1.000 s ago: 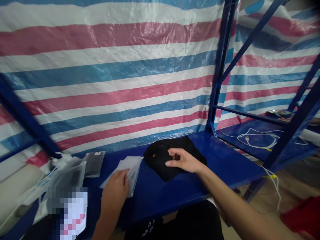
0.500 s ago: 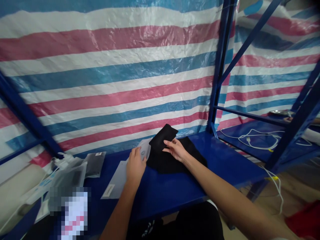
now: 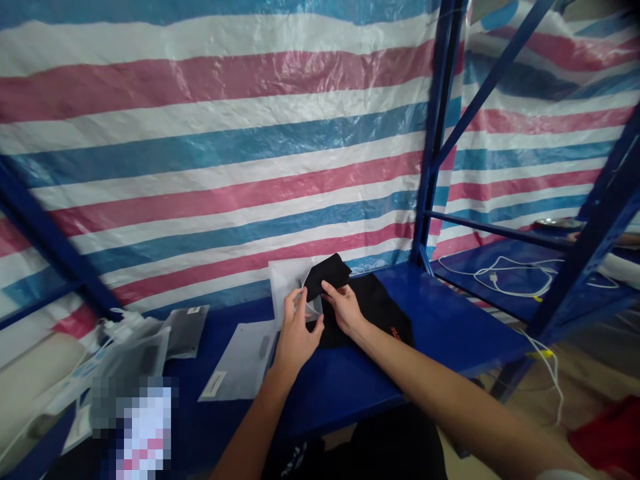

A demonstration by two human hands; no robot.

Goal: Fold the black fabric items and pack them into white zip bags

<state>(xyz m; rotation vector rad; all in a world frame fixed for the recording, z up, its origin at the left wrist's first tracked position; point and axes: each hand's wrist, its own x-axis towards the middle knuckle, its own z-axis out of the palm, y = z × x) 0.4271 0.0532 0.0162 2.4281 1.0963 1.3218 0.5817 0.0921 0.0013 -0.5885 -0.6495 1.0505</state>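
Black cloth piece [image 3: 324, 277] sits just up and left of the right hand [image 3: 345, 310], thumb and fingers pinching its lower edge. Long axis slants: low end left, high end right, away from the person. Low end meets the edge of the translucent bag [image 3: 284, 279]; can't tell if it's inside. Right hand is nearer the cloth; left hand [image 3: 297, 333] is nearer the bag. Left has fingertips pinching the bag's right edge, thumb apart, lower down. Bag lies above and behind the left hand, partly hidden by it. Black pile [image 3: 383, 303] right of the right hand, on the blue table [image 3: 450, 323].
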